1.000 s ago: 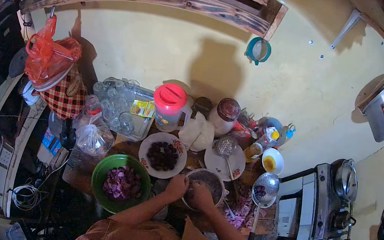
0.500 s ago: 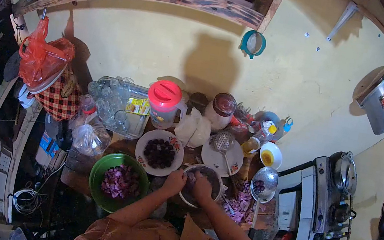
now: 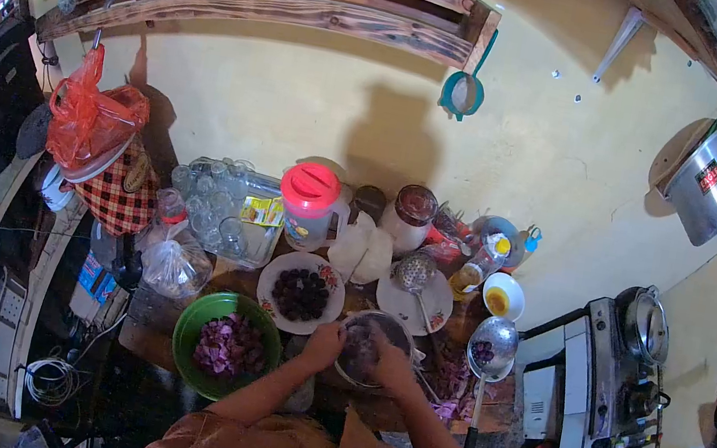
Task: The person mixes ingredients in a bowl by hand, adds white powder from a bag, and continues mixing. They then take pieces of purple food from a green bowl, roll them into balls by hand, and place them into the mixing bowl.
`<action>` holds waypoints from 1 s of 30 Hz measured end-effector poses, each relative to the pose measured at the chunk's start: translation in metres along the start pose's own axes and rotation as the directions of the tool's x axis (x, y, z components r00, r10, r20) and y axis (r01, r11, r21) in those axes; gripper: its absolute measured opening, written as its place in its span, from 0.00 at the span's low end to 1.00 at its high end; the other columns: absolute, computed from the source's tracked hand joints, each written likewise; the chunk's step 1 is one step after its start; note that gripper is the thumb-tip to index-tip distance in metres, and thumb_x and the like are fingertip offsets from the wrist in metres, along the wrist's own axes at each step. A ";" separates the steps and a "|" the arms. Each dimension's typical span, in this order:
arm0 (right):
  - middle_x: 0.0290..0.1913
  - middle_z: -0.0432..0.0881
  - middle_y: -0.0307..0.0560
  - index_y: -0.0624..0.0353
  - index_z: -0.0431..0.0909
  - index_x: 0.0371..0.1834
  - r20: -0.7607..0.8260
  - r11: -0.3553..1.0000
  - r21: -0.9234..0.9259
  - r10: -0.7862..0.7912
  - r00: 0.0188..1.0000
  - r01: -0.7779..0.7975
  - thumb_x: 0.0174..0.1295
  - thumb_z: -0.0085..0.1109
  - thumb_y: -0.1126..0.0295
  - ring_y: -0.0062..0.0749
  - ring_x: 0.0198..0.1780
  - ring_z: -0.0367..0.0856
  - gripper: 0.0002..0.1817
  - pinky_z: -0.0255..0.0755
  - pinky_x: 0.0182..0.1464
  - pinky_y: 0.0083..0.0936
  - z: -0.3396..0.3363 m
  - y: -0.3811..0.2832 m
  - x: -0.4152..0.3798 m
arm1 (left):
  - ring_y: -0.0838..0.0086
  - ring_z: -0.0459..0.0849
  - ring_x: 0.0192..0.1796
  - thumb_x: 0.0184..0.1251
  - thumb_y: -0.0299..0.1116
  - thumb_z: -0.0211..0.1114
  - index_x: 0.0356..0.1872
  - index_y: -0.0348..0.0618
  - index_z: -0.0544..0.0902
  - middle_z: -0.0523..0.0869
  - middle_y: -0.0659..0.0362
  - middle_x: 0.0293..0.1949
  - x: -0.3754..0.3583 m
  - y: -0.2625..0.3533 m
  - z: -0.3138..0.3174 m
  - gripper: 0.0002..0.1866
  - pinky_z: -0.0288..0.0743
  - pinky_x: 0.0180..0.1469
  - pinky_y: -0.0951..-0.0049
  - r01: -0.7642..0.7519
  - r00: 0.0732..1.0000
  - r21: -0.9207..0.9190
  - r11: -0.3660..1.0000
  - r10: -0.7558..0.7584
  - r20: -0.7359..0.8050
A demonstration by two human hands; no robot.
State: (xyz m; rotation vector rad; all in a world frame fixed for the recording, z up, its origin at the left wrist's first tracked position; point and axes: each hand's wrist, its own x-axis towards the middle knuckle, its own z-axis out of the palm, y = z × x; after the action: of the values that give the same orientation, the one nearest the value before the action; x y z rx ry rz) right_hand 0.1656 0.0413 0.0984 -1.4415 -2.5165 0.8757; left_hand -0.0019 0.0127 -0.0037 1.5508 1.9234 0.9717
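A round metal pot [image 3: 409, 337] with a purplish mash inside stands on the table in front of me. My left hand [image 3: 323, 346] is closed at the pot's left rim, gripping it. Inside the pot is my right hand [image 3: 390, 363], its fingers blurred and partly sunk in the mash, so what they hold is hidden. Behind the pot to the left, dark round balls [image 3: 302, 295] lie on a floral plate [image 3: 336, 292]. Purple chunks [image 3: 229, 344] fill part of a green basin [image 3: 184, 328] left of my forearm.
A slotted ladle [image 3: 415, 272] rests on a second plate [image 3: 389, 295]. Beside it are a white bowl [image 3: 512, 291], a skimmer with dark pieces [image 3: 493, 339] and purple scraps [image 3: 451, 379]. A red-lidded pitcher [image 3: 308, 197] and a tray of glasses stand behind; a stove [image 3: 606, 348] is right.
My right hand has shifted slightly right and down inside the pot, its fingers now more blurred. My left hand stays at the rim. The view has tilted a little.
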 end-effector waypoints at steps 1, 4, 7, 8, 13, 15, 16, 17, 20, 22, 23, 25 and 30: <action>0.47 0.72 0.68 0.55 0.60 0.61 0.148 0.969 0.104 0.206 0.967 -0.223 0.41 0.68 0.64 0.57 0.46 0.74 0.40 0.70 0.48 0.40 -0.021 -0.016 -0.005 | 0.44 0.76 0.35 0.62 0.35 0.53 0.28 0.32 0.75 0.77 0.39 0.27 0.001 -0.004 0.004 0.13 0.68 0.38 0.50 0.001 1.000 0.006 1.000 -0.001 0.009; 0.47 0.72 0.67 0.53 0.61 0.61 -0.209 0.983 0.127 -0.106 0.972 0.134 0.34 0.73 0.62 0.57 0.49 0.72 0.46 0.68 0.51 0.39 0.002 0.021 0.011 | 0.43 0.76 0.34 0.62 0.35 0.52 0.28 0.32 0.74 0.77 0.39 0.27 -0.004 0.015 -0.010 0.13 0.68 0.38 0.50 0.018 0.999 -0.002 1.000 -0.018 0.046; 0.46 0.73 0.63 0.59 0.59 0.61 -0.191 0.958 -0.192 -0.249 0.950 0.212 0.29 0.75 0.63 0.56 0.50 0.72 0.50 0.67 0.52 0.41 0.034 0.039 0.026 | 0.43 0.76 0.34 0.62 0.35 0.53 0.28 0.32 0.74 0.77 0.38 0.27 -0.004 0.013 -0.008 0.13 0.68 0.38 0.50 -0.009 0.999 -0.029 1.000 0.010 0.034; 0.46 0.73 0.63 0.59 0.59 0.61 -0.190 0.958 -0.191 -0.250 0.949 0.214 0.29 0.75 0.63 0.56 0.50 0.72 0.50 0.67 0.52 0.41 0.046 0.044 0.030 | 0.43 0.76 0.34 0.62 0.35 0.53 0.28 0.32 0.74 0.77 0.38 0.27 -0.003 0.012 -0.008 0.13 0.68 0.38 0.50 -0.007 0.999 -0.028 1.000 0.008 0.033; 0.44 0.73 0.65 0.68 0.58 0.58 -0.233 0.999 0.046 -0.015 0.972 0.027 0.37 0.70 0.68 0.61 0.47 0.72 0.43 0.68 0.50 0.45 0.077 0.036 0.029 | 0.42 0.76 0.34 0.62 0.34 0.52 0.27 0.31 0.74 0.77 0.37 0.27 -0.007 0.007 -0.002 0.13 0.68 0.38 0.49 -0.005 1.000 -0.084 0.996 0.005 0.004; 0.44 0.73 0.65 0.67 0.60 0.56 -0.189 0.997 -0.005 0.080 0.979 -0.082 0.40 0.66 0.70 0.60 0.46 0.73 0.37 0.69 0.48 0.45 0.080 0.031 0.038 | 0.42 0.76 0.34 0.62 0.34 0.51 0.27 0.31 0.74 0.77 0.37 0.27 -0.006 0.010 -0.004 0.13 0.68 0.38 0.49 0.007 1.000 -0.066 0.998 -0.005 0.023; 0.43 0.73 0.65 0.66 0.62 0.55 -0.151 0.980 -0.059 0.177 0.973 -0.188 0.44 0.63 0.73 0.59 0.45 0.74 0.32 0.70 0.46 0.45 0.082 0.029 0.040 | 0.42 0.76 0.34 0.62 0.33 0.51 0.27 0.31 0.74 0.77 0.38 0.27 -0.007 0.013 -0.007 0.13 0.68 0.38 0.49 0.018 0.999 -0.046 0.999 -0.016 0.042; 0.43 0.73 0.65 0.66 0.62 0.55 -0.151 0.981 -0.056 0.177 0.973 -0.187 0.44 0.63 0.73 0.59 0.45 0.74 0.32 0.70 0.46 0.45 0.082 0.029 0.042 | 0.42 0.76 0.34 0.62 0.33 0.51 0.27 0.31 0.74 0.77 0.38 0.27 -0.006 0.013 -0.008 0.13 0.68 0.38 0.49 0.017 0.999 -0.043 0.999 -0.016 0.042; 0.41 0.75 0.62 0.65 0.65 0.50 -0.224 0.977 -0.158 0.108 0.969 -0.146 0.48 0.58 0.75 0.55 0.42 0.77 0.24 0.72 0.43 0.44 0.076 0.026 0.047 | 0.42 0.76 0.34 0.62 0.33 0.51 0.26 0.31 0.74 0.77 0.38 0.26 -0.002 0.005 0.001 0.13 0.67 0.37 0.49 -0.023 1.000 -0.053 0.998 0.023 0.000; 0.38 0.77 0.62 0.63 0.68 0.47 -0.191 0.978 -0.120 0.147 0.970 -0.172 0.48 0.58 0.74 0.54 0.41 0.78 0.21 0.72 0.43 0.44 0.085 0.038 0.059 | 0.43 0.76 0.34 0.62 0.34 0.50 0.26 0.31 0.73 0.77 0.38 0.26 -0.002 0.002 0.003 0.13 0.68 0.37 0.49 -0.026 1.000 -0.047 0.999 0.025 -0.018; 0.38 0.77 0.62 0.63 0.68 0.47 -0.190 0.977 -0.122 0.148 0.971 -0.173 0.48 0.58 0.74 0.54 0.41 0.78 0.21 0.72 0.43 0.44 0.087 0.042 0.057 | 0.43 0.76 0.34 0.62 0.34 0.50 0.26 0.31 0.73 0.77 0.38 0.26 -0.005 0.002 0.005 0.13 0.68 0.37 0.49 -0.025 1.000 -0.049 0.999 0.024 -0.017; 0.35 0.78 0.61 0.60 0.70 0.45 -0.182 0.972 -0.122 0.176 0.967 -0.200 0.45 0.65 0.66 0.54 0.41 0.78 0.23 0.72 0.43 0.43 0.085 0.045 0.059 | 0.43 0.76 0.34 0.63 0.34 0.50 0.26 0.31 0.73 0.76 0.38 0.26 -0.006 0.007 0.004 0.14 0.68 0.38 0.49 -0.041 0.995 0.037 0.998 0.044 -0.088; 0.36 0.78 0.59 0.61 0.70 0.46 -0.396 0.950 0.306 0.072 0.915 0.058 0.33 0.74 0.56 0.56 0.42 0.77 0.36 0.71 0.46 0.37 0.060 0.052 0.038 | 0.43 0.76 0.34 0.63 0.34 0.50 0.27 0.30 0.74 0.77 0.38 0.27 -0.009 0.023 -0.017 0.14 0.69 0.39 0.50 0.058 0.998 -0.004 0.998 -0.058 -0.036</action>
State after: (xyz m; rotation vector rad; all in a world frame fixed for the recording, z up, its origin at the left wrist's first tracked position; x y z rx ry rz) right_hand 0.1618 0.0668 0.0139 -1.3609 -1.9718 0.8288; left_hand 0.0020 0.0028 0.0236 1.4768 1.9797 0.9840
